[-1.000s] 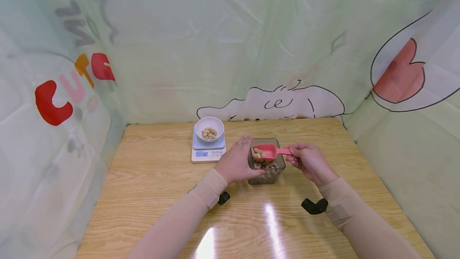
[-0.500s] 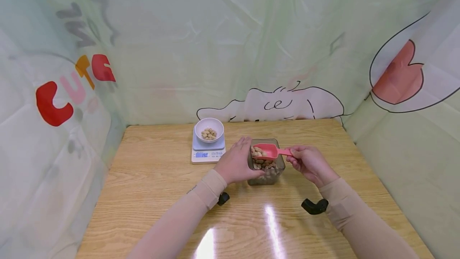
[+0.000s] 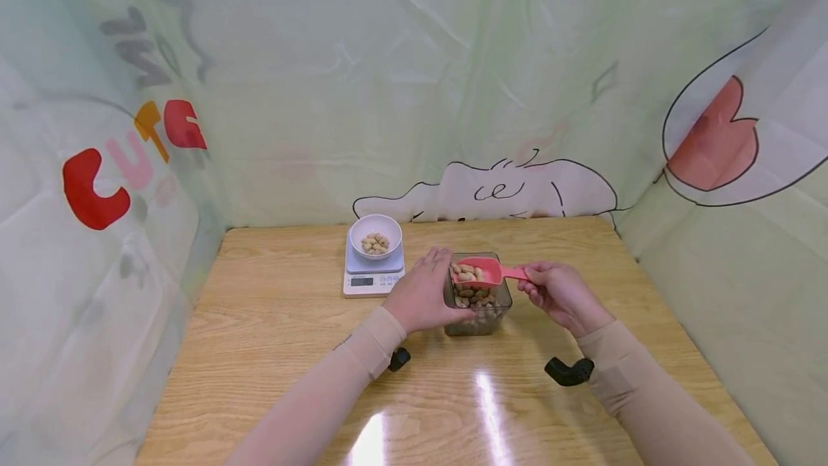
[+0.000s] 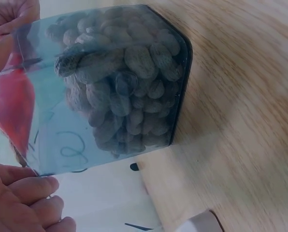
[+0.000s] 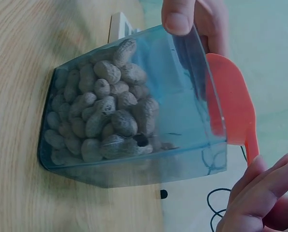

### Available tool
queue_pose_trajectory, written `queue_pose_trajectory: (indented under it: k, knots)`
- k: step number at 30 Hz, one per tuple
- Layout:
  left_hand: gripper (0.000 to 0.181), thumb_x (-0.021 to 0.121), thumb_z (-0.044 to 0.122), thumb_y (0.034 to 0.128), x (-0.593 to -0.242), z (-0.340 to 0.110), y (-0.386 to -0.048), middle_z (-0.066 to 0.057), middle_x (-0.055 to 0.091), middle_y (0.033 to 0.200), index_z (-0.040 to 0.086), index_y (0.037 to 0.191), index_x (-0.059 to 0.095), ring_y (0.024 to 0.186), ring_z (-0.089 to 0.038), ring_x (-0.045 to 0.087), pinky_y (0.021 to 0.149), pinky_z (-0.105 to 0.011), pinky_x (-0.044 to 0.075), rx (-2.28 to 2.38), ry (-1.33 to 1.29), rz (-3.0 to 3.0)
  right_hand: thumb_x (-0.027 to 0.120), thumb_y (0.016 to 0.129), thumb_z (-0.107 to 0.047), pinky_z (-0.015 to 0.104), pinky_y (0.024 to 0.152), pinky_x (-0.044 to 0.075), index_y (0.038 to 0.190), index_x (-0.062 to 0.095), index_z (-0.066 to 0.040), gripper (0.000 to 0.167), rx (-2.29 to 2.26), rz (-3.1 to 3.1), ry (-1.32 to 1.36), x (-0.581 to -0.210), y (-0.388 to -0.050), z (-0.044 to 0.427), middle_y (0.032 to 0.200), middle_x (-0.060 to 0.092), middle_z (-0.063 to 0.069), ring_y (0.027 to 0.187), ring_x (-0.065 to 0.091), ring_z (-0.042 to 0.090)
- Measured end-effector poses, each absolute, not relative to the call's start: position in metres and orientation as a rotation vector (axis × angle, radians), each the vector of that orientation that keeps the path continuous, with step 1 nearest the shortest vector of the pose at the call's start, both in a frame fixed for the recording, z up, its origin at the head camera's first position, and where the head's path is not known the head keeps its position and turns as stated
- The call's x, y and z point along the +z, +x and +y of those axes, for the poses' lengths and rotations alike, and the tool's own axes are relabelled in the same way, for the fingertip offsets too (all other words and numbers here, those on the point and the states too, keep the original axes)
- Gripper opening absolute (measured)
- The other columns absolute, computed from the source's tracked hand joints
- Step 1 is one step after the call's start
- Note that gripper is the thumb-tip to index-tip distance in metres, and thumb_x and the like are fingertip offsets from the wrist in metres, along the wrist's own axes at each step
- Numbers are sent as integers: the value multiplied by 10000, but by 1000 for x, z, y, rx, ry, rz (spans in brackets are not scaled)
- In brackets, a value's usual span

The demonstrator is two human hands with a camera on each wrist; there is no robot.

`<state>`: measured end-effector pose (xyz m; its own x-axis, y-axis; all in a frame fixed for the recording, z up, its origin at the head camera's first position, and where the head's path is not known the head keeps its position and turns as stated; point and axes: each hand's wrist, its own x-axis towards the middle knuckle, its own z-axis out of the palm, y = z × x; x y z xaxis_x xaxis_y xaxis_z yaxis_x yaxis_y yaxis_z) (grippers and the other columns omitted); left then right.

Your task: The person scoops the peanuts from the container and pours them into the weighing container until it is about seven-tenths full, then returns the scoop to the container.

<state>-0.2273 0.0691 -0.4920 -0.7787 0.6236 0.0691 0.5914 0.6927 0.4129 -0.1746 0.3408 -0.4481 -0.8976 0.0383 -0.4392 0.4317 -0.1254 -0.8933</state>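
Peanuts in their shells (image 4: 139, 63) fill much of a see-through grey box (image 3: 477, 323) on the table. My left hand (image 3: 423, 295) grips its rim from the left, thumb on the near side, fingers round the far corner. At the right, my right hand (image 3: 559, 293) pinches the handle of a pink scoop (image 3: 490, 271). The scoop lies level at the box's mouth with several peanuts in it. Left of the box, a white bowl (image 3: 376, 226) with some peanuts stands on a white kitchen scale (image 3: 382, 289). Its display looks dark, with digits too faint to read.
The wooden table (image 3: 278, 351) extends around the box and the scale. A printed cloth (image 3: 310, 106) hangs along the back and both sides. A black wrist-camera piece (image 3: 569, 371) juts out by the right sleeve.
The scoop has tipped slightly back toward level, and more peanuts show in its bowl. On the scale, the blue-lit display has gone dark. The left hand keeps its grip on the box.
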Motion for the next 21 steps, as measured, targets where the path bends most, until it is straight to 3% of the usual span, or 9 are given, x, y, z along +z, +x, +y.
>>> queue_pose_trajectory:
  k: [5,12,21]
  knots:
    - [1312,717,852,810,-493,63,-230,-100,251,1802,102,1737,168,1685,-305,222,1371,-433,254,643,1044,2817,434,1157,-127,110,584,543,1288,592,14,249,-2100,1898,522,-443,-178,341,786,730,-9,649,604,-6]
    - [1283,616,895,847,-492,44,-239,-96,177,1819,105,1740,142,1699,-296,167,1387,-441,219,648,1018,2822,423,1160,-143,107,590,534,1388,494,68,318,-2076,1927,472,-436,-191,333,799,717,-22,657,580,-11]
    - [1243,649,838,880,-487,14,-259,-128,181,1816,39,1720,199,1695,-327,178,1387,-492,217,723,957,2911,425,1160,-136,107,589,521,1421,499,82,348,-2081,1955,429,-425,-216,309,772,708,-33,663,581,-6]
